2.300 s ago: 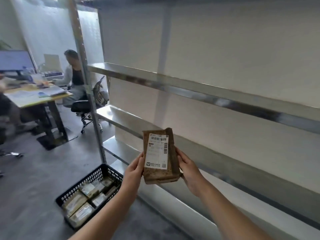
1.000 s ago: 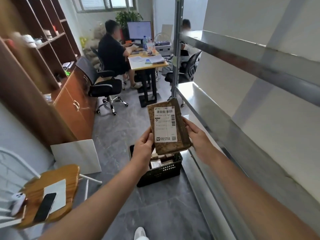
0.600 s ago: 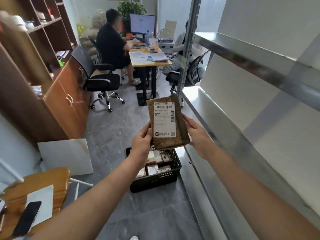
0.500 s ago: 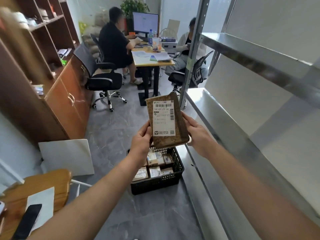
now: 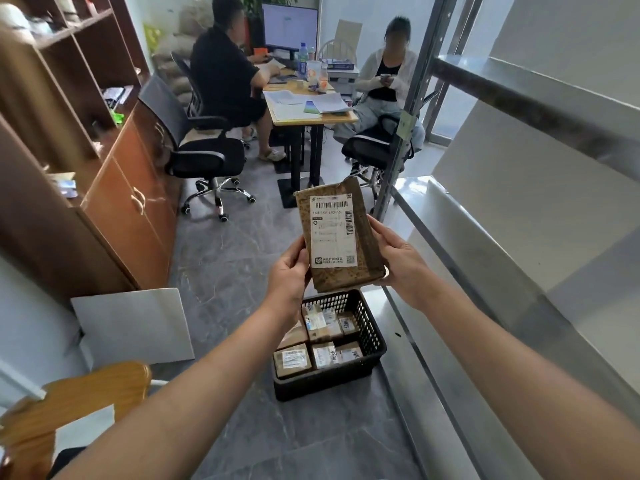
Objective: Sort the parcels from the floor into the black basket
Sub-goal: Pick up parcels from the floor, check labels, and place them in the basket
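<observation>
I hold a flat brown parcel (image 5: 360, 271) with a white barcode label upright in front of me, label toward the camera. My left hand (image 5: 289, 277) grips its lower left edge. My right hand (image 5: 398, 258) grips its right edge. Below the parcel, on the grey floor, stands the black basket (image 5: 372, 332). Several small brown labelled parcels (image 5: 294, 360) lie packed inside it. My left forearm hides the basket's left side.
Steel shelving (image 5: 485, 265) runs along the right, its post (image 5: 403, 133) just beyond the parcel. A wooden cabinet (image 5: 128, 209) lines the left wall. A white board (image 5: 135, 327) leans near it. Two people sit at a desk (image 5: 304, 112) behind. A wooden seat (image 5: 69, 407) is bottom left.
My view has swung from the shelving to the room and tilted down. The basket now sits directly under the parcel. Both hands keep the same hold on the parcel.
</observation>
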Demonstrator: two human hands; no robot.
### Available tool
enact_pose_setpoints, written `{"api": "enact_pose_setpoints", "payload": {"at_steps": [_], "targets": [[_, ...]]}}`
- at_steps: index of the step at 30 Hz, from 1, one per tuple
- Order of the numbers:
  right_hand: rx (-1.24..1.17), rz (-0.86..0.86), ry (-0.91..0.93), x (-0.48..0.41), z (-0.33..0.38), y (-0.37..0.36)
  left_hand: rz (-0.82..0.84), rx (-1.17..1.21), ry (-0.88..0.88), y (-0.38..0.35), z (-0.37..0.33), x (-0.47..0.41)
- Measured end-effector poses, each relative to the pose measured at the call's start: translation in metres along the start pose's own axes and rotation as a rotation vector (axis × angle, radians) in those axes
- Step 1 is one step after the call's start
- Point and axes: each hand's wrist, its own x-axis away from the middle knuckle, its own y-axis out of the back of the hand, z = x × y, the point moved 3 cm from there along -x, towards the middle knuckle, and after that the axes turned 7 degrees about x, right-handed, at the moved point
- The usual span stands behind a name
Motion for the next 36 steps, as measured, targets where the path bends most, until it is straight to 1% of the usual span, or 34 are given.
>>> {"api": "enact_pose_setpoints", "payload": {"at_steps": [4, 8, 13, 16, 18, 22, 26, 28, 30, 33, 36], "targets": [[-0.019, 0.002, -0.017, -0.017, -0.003, -0.004, -0.010, -0.006, 0.007, 0.006, 0.001, -0.013], [0.001, 0.010, -0.013, -0.035, -0.009, -0.001, -0.025, -0.110, -0.007, 0.009, 0.002, -0.030], [0.102, 0.072, -0.028, -0.064, -0.013, 0.022, 0.074, -0.225, 0.047, 0.014, 0.005, -0.053], [0.182, 0.109, -0.009, -0.081, -0.007, 0.035, 0.032, -0.416, -0.016, 0.012, 0.004, -0.066], [0.236, 0.141, 0.011, -0.094, -0.002, 0.045, 0.032, -0.523, -0.044, 0.002, 0.004, -0.075], [0.292, 0.171, 0.002, -0.126, 0.002, 0.071, 0.053, -0.627, -0.067, -0.019, 0.008, -0.095], [0.267, 0.161, -0.031, -0.155, 0.005, 0.099, -0.049, -0.662, -0.049, -0.040, 0.021, -0.116], [0.246, 0.101, -0.052, -0.170, 0.002, 0.112, -0.057, -0.608, -0.043, -0.051, 0.030, -0.127], [0.183, -0.008, -0.086, -0.186, -0.004, 0.126, -0.066, -0.550, -0.049, -0.062, 0.038, -0.137], [-0.063, -0.187, -0.140, -0.206, -0.016, 0.142, -0.163, -0.535, -0.087, -0.078, 0.051, -0.150], [-0.223, -0.287, -0.151, -0.214, -0.026, 0.150, -0.243, -0.445, -0.060, -0.084, 0.068, -0.161]]}}
